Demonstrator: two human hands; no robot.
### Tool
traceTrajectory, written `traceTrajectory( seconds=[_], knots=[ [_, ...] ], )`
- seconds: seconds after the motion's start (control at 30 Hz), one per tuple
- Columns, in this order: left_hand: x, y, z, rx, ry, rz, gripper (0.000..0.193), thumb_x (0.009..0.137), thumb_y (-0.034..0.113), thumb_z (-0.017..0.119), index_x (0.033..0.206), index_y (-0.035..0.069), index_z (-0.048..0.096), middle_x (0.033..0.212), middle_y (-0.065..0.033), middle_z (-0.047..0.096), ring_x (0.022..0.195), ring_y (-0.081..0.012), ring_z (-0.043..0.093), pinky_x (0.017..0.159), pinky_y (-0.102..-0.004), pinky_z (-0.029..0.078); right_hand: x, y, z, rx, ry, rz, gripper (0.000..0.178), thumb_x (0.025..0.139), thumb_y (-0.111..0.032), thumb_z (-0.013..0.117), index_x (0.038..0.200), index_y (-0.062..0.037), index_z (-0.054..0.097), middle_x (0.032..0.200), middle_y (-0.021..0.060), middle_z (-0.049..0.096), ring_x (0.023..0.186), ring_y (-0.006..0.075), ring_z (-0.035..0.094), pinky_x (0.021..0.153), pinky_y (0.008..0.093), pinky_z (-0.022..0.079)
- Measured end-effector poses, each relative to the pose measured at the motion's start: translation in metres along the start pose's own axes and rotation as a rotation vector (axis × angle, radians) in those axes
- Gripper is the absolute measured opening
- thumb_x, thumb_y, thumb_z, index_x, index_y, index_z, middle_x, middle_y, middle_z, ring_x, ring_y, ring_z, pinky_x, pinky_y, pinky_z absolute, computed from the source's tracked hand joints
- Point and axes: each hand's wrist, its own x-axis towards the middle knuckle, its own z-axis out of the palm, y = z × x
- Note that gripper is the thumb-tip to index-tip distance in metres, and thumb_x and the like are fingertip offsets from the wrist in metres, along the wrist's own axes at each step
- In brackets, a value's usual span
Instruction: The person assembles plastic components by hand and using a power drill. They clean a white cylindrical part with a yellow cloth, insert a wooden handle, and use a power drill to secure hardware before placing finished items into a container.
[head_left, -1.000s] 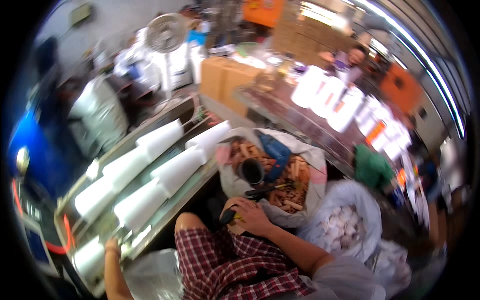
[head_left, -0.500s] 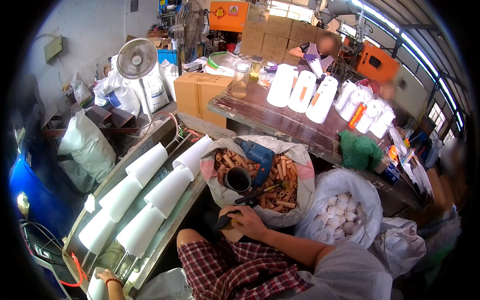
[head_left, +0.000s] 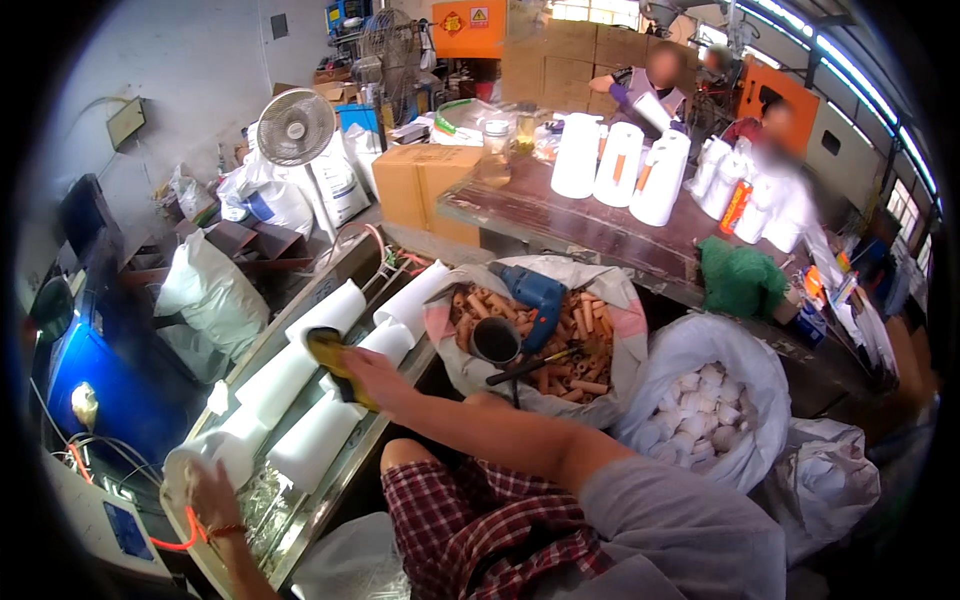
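Observation:
My left hand (head_left: 212,505), with a red bracelet at the wrist, grips a white tapered sleeve (head_left: 215,458) at the near end of a long trough (head_left: 330,500). My right hand (head_left: 375,378) reaches across over the trough, closed on a flat yellow-and-black object (head_left: 335,362) whose kind I cannot make out. Below and around it, two rows of white tapered sleeves (head_left: 318,440) lie along metal rods in the trough. The right hand and its object hide part of these rows.
Right of the trough, a sack (head_left: 630,350) holds brown tubes, a blue power drill (head_left: 535,300) and a dark cup (head_left: 495,340). Beside it stands a bag of white pieces (head_left: 700,410). A table (head_left: 560,225) carries white sleeves. Behind it a person (head_left: 655,85) handles one. A fan (head_left: 297,128) stands left.
My right hand has swung left from above my lap to over the trough, carrying the yellow-and-black object. My left hand has lifted the white sleeve farther up, beside the rows. The view has shifted slightly.

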Motion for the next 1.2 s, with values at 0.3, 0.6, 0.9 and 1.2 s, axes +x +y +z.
traceTrajectory(
  seconds=[0.3, 0.6, 0.9, 1.2],
  knots=[
    [-0.012, 0.14, -0.031, -0.625, -0.014, -0.326, 0.069, 0.086, 0.043, 0.058, 0.129, -0.007, 0.038, 0.117, -0.0301, 0.053, 0.105, -0.0445, 0.053, 0.087, -0.0475, 0.042, 0.038, 0.022, 0.165, -0.594, -0.104, -0.647, 0.038, 0.096, -0.033, 0.042, 0.086, -0.0001, 0.056, 0.075, 0.016, 0.057, 0.072, 0.035, 0.056, 0.067, 0.0401, 0.044],
    [-0.02, 0.15, 0.011, -1.554, 0.24, -0.347, 0.042, 0.09, 0.029, 0.061, 0.113, -0.004, 0.049, 0.104, -0.0132, 0.058, 0.089, -0.0188, 0.056, 0.079, -0.03, 0.046, 0.043, 0.036, 0.129, -0.98, -0.171, -0.886, 0.019, 0.092, -0.022, 0.046, 0.098, -0.0059, 0.053, 0.106, 0.0141, 0.055, 0.104, 0.0332, 0.05, 0.087, 0.0429, 0.036],
    [-0.042, 0.144, 0.007, -1.545, 0.176, -0.315, 0.03, 0.092, 0.02, 0.059, 0.112, 0.0, 0.048, 0.104, -0.007, 0.054, 0.091, -0.0127, 0.051, 0.081, -0.0258, 0.042, 0.089, 0.041, 0.087, -1.156, -0.175, -0.934, 0.029, 0.082, -0.015, 0.057, 0.11, -0.0079, 0.055, 0.121, 0.0116, 0.052, 0.121, 0.0315, 0.043, 0.101, 0.0472, 0.029],
    [-0.058, 0.133, 0.008, -1.609, 0.118, -0.337, 0.035, 0.09, 0.017, 0.062, 0.118, 0.0, 0.049, 0.109, -0.008, 0.055, 0.098, -0.0149, 0.052, 0.087, -0.0286, 0.042, 0.1, 0.018, 0.067, -1.27, -0.322, -0.79, 0.015, 0.084, -0.019, 0.052, 0.081, -0.0099, 0.064, 0.099, 0.0115, 0.062, 0.095, 0.0308, 0.056, 0.088, 0.0409, 0.042]
  ],
)
